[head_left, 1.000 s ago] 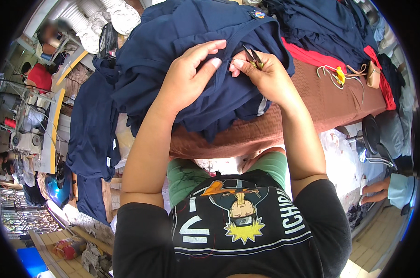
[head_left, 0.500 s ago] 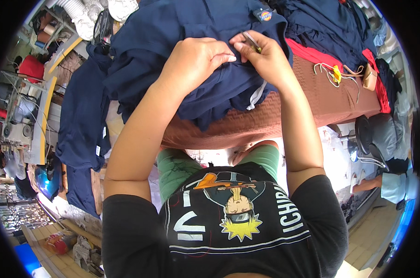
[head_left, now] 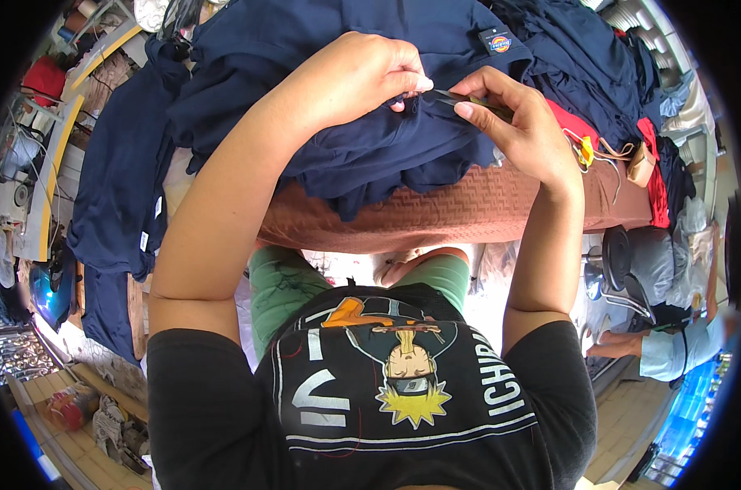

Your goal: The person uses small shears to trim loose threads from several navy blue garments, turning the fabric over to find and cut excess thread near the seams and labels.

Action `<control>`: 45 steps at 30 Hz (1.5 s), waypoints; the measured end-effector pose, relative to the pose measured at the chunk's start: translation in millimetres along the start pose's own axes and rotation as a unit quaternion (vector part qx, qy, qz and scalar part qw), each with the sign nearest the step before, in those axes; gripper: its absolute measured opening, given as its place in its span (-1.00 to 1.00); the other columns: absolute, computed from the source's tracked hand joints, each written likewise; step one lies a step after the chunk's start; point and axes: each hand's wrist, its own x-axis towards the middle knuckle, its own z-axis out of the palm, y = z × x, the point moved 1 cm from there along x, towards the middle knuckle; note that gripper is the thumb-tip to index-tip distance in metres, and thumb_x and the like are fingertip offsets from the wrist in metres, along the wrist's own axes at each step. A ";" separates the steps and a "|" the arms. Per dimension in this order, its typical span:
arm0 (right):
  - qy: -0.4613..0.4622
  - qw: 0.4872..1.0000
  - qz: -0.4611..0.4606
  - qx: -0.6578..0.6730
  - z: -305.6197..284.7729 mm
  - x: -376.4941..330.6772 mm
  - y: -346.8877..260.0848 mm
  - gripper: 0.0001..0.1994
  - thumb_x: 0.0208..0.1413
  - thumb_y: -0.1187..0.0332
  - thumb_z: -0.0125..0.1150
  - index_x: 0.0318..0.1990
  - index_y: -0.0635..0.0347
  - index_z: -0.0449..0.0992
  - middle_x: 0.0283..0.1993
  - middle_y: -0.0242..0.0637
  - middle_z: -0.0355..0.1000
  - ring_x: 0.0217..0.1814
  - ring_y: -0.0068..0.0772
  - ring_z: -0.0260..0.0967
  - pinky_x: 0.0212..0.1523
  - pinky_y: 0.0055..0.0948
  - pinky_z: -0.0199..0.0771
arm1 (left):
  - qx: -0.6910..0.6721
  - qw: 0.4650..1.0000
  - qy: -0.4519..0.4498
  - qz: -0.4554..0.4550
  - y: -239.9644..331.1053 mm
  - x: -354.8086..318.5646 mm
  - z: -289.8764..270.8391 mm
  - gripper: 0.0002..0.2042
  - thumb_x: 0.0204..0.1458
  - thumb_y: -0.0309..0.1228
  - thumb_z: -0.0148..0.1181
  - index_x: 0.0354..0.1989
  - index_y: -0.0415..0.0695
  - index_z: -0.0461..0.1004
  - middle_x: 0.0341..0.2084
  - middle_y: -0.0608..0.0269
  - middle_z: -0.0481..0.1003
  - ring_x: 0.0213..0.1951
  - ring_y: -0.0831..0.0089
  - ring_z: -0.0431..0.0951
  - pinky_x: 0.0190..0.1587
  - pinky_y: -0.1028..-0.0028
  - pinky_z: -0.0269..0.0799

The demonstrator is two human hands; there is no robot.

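Observation:
A dark navy garment [head_left: 264, 49] lies in folds on the brown-covered table, with a dark tag [head_left: 496, 39] at its far right edge. My left hand [head_left: 358, 77] pinches a bit of its fabric between thumb and fingers; whether a thread is also held is too small to tell. Closed around a small pair of thread snips [head_left: 450, 96], my right hand [head_left: 521, 118] is just to the right. The snips' pointed blades reach left, close to my left fingertips and the pinched cloth.
More navy garments [head_left: 583, 57] are heaped at the far right beside red cloth [head_left: 571, 124], a yellow item [head_left: 586, 151] and cords. Another navy garment [head_left: 121, 163] hangs at left near sewing machines. A person in a light blue sleeve [head_left: 668, 355] is at far right.
The snips, earlier tucked in my right hand, now point left toward the pinched cloth. My right hand has moved away from my left, and the view has shifted slightly.

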 end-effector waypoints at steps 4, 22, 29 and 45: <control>0.003 0.999 -0.028 -0.016 4.4 3.6 -4.0 -0.78 0.09 0.33 0.30 -0.22 0.29 0.49 -0.49 -0.27 0.45 -0.48 -0.56 0.31 -0.42 -0.49 0.33 | -0.004 1.000 0.006 0.000 -0.9 0.5 1.7 -0.81 0.15 -0.37 0.15 -0.31 -0.29 0.51 -0.52 0.26 0.55 -0.46 0.57 0.52 -0.31 0.54 0.44; -0.007 1.000 -0.025 -0.008 10.3 11.6 -8.2 -0.85 0.04 0.44 0.30 -0.28 0.30 0.48 -0.48 -0.17 0.49 -0.48 -0.42 0.42 -0.39 -0.45 0.39 | -0.007 0.999 0.039 -0.008 1.3 -1.0 3.5 -0.80 0.15 -0.32 0.16 -0.28 -0.24 0.52 -0.46 0.20 0.60 -0.45 0.53 0.58 -0.33 0.53 0.48; -0.003 0.998 -0.064 -0.026 17.6 15.5 -11.3 -0.84 0.02 0.44 0.32 -0.28 0.29 0.49 -0.46 -0.13 0.50 -0.46 -0.38 0.46 -0.38 -0.43 0.40 | -0.023 0.999 0.040 -0.011 2.3 -1.5 2.3 -0.78 0.14 -0.32 0.18 -0.33 -0.28 0.51 -0.44 0.24 0.58 -0.42 0.55 0.55 -0.29 0.55 0.45; 0.156 0.974 -0.001 0.161 65.9 -0.5 18.0 -0.77 -0.03 0.50 0.38 -0.17 0.16 0.59 -0.51 -0.59 0.34 -0.43 -0.78 0.19 -0.39 -0.69 0.26 | 0.082 0.973 0.187 0.110 -0.2 -39.6 18.7 -0.66 -0.15 -0.44 0.39 -0.11 -0.10 0.57 -0.21 0.29 0.58 -0.20 0.43 0.52 -0.10 0.45 0.45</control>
